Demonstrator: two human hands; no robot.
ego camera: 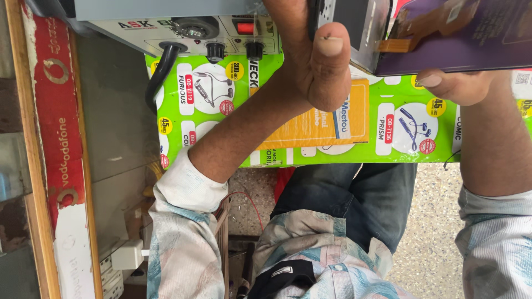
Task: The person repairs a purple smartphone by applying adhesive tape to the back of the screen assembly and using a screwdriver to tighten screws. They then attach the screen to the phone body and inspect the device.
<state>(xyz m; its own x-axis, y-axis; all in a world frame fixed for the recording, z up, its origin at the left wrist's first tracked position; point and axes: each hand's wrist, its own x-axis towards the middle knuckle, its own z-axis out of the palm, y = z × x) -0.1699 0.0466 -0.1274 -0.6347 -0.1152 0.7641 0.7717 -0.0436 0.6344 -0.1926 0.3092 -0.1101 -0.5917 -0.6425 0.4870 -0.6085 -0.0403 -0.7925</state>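
The left hand [310, 61] is pinching the dark flat device [354, 27] at the top of the view, near 12 o'clock. The thumb is pressing on its near edge and the other fingers are hiding behind it. The right hand [457, 83] is holding up a purple flat panel [460, 33] at 1 o'clock, with the thumb under its lower edge, so this grip is closing on the panel too.

Both pieces are looking thin, light and stiff, and probably easy to crack. The orange ribbon strip [396, 44] between them is looking soft and easy to tear, so holding by the hard edges seems safest.

Below the hands, the green printed sheet [388, 138] is covering the desk, with an orange packet [327, 122] lying on it. A grey box with knobs [183, 27] is sitting at 11 o'clock, close to the left hand. The desk's near edge is running across the middle, and past it the speckled floor [438, 221] is giving open room at 5 o'clock.
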